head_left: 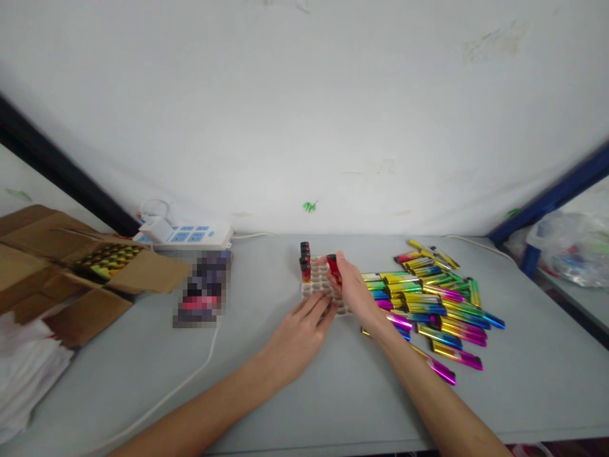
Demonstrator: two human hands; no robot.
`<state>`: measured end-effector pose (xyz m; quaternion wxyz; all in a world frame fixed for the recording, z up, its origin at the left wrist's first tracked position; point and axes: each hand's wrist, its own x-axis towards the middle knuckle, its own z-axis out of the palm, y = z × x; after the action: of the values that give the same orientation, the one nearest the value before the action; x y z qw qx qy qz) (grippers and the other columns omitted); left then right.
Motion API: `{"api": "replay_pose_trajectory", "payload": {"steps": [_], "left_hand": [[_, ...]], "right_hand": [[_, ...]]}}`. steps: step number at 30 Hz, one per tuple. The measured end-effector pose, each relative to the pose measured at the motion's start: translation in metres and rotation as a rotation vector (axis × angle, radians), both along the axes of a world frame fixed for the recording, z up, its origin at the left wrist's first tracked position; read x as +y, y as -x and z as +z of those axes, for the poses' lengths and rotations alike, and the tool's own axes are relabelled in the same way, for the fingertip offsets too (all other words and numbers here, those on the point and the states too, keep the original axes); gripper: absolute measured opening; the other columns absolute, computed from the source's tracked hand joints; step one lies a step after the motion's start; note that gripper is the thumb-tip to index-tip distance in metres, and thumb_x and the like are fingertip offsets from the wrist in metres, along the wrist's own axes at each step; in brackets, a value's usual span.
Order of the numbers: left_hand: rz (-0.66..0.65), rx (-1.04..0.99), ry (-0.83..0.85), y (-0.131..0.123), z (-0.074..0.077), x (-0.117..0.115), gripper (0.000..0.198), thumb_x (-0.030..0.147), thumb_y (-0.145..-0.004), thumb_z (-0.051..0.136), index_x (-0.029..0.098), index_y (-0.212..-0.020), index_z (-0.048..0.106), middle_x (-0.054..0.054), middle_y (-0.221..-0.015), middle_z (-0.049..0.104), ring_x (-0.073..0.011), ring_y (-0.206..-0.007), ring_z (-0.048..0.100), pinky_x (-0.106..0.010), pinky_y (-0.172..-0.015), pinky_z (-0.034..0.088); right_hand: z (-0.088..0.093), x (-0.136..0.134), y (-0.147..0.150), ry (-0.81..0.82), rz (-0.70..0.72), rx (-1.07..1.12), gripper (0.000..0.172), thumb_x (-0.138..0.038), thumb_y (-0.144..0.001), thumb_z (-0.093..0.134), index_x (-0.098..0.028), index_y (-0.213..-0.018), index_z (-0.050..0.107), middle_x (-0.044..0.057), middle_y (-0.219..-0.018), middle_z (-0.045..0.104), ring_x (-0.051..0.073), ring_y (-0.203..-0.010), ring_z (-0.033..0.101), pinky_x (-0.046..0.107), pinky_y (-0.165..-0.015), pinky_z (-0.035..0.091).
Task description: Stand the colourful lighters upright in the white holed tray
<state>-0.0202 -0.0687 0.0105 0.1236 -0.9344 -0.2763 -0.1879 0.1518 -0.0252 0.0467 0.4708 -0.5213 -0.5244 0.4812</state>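
Note:
A pale tray with rows of holes lies on the grey table in front of me. Several red lighters with black tops stand upright in its left column. My right hand is closed around another red lighter, held upright over the tray's right part. The lower end of that lighter is hidden by my fingers. Stretched fingers of my left hand lie on the tray's front edge, touching it. To the right is a loose pile of shiny wrapped lighters in gold, blue, green and magenta.
An opened cardboard box holding rows of yellow-and-black items stands at left. Near it are a white power strip, a pixelated dark object, a white cable and white crumpled sheets. A clear plastic bag sits far right.

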Motion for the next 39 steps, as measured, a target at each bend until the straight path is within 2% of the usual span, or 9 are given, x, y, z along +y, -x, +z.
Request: {"api": "replay_pose_trajectory", "payload": {"steps": [8,10,12,14,16,20,24,32,39], "left_hand": [[0.058,0.052,-0.050,-0.004,0.002,-0.004,0.039,0.009,-0.105,0.048,0.005,-0.139,0.066,-0.018,-0.138,0.071,-0.0304,-0.135,0.064,-0.040,-0.113,0.050],[0.073,0.067,-0.054,-0.006,0.002,-0.006,0.040,0.010,-0.105,0.047,0.006,-0.141,0.066,-0.018,-0.138,0.071,-0.0313,-0.134,0.063,-0.042,-0.114,0.049],[0.083,0.081,-0.055,-0.007,0.000,-0.008,0.041,0.010,-0.105,0.048,0.004,-0.142,0.065,-0.019,-0.136,0.071,-0.0321,-0.133,0.064,-0.043,-0.114,0.048],[0.086,0.084,-0.058,-0.009,-0.001,-0.009,0.041,0.009,-0.104,0.049,0.001,-0.141,0.064,-0.021,-0.135,0.072,-0.0323,-0.130,0.065,-0.044,-0.114,0.048],[0.089,0.083,-0.059,-0.011,-0.002,-0.011,0.040,0.008,-0.104,0.050,0.000,-0.140,0.064,-0.021,-0.134,0.072,-0.0320,-0.129,0.066,-0.043,-0.114,0.048],[0.096,0.087,-0.055,-0.014,0.000,-0.012,0.038,0.011,-0.105,0.051,0.001,-0.137,0.067,-0.020,-0.133,0.072,-0.0319,-0.130,0.065,-0.042,-0.113,0.049],[0.101,0.084,-0.035,-0.014,0.001,-0.012,0.037,0.011,-0.105,0.051,0.003,-0.137,0.067,-0.020,-0.135,0.072,-0.0305,-0.130,0.066,-0.040,-0.109,0.051],[0.085,0.067,-0.012,-0.011,-0.004,-0.009,0.040,0.009,-0.104,0.050,0.003,-0.141,0.064,-0.021,-0.133,0.072,-0.0306,-0.129,0.066,-0.041,-0.109,0.051],[0.085,0.059,-0.026,-0.006,-0.007,-0.006,0.044,0.005,-0.102,0.045,0.007,-0.141,0.065,-0.018,-0.133,0.073,-0.0290,-0.131,0.065,-0.041,-0.112,0.050]], "right_hand": [[0.003,-0.001,-0.013,-0.286,0.064,-0.179,0.029,-0.051,-0.101,0.067,-0.023,-0.109,0.072,0.004,-0.102,0.075,0.021,-0.093,0.068,0.035,-0.088,0.053],[0.004,-0.001,-0.013,-0.388,0.020,-0.268,0.027,-0.049,-0.099,0.071,-0.024,-0.109,0.075,0.007,-0.107,0.074,0.022,-0.095,0.067,0.036,-0.088,0.053],[0.006,0.000,-0.012,-0.462,-0.008,-0.349,0.027,-0.049,-0.098,0.073,-0.024,-0.108,0.077,0.007,-0.101,0.073,0.022,-0.088,0.065,0.035,-0.081,0.052],[0.008,0.000,-0.010,-0.463,0.022,-0.373,0.028,-0.049,-0.101,0.070,-0.023,-0.108,0.075,0.004,-0.086,0.071,0.020,-0.075,0.063,0.033,-0.073,0.051],[0.007,0.000,-0.007,-0.447,0.089,-0.370,0.027,-0.048,-0.105,0.064,-0.023,-0.111,0.072,0.002,-0.081,0.072,0.019,-0.071,0.065,0.032,-0.071,0.051],[0.001,0.002,-0.004,-0.475,0.189,-0.443,0.023,-0.044,-0.108,0.061,-0.024,-0.116,0.068,0.006,-0.102,0.080,0.022,-0.090,0.075,0.034,-0.086,0.054],[0.000,0.007,-0.006,-0.480,0.224,-0.546,0.023,-0.044,-0.110,0.057,-0.024,-0.116,0.068,0.008,-0.104,0.081,0.023,-0.090,0.075,0.034,-0.086,0.054],[0.018,0.011,-0.015,-0.509,0.306,-0.771,0.017,-0.036,-0.108,0.064,-0.021,-0.111,0.073,0.012,-0.107,0.080,0.025,-0.095,0.074,0.034,-0.084,0.051],[0.037,0.024,-0.011,-0.458,0.395,-0.823,0.010,-0.029,-0.100,0.077,-0.020,-0.096,0.077,0.009,-0.089,0.079,0.022,-0.079,0.072,0.030,-0.074,0.047]]}}
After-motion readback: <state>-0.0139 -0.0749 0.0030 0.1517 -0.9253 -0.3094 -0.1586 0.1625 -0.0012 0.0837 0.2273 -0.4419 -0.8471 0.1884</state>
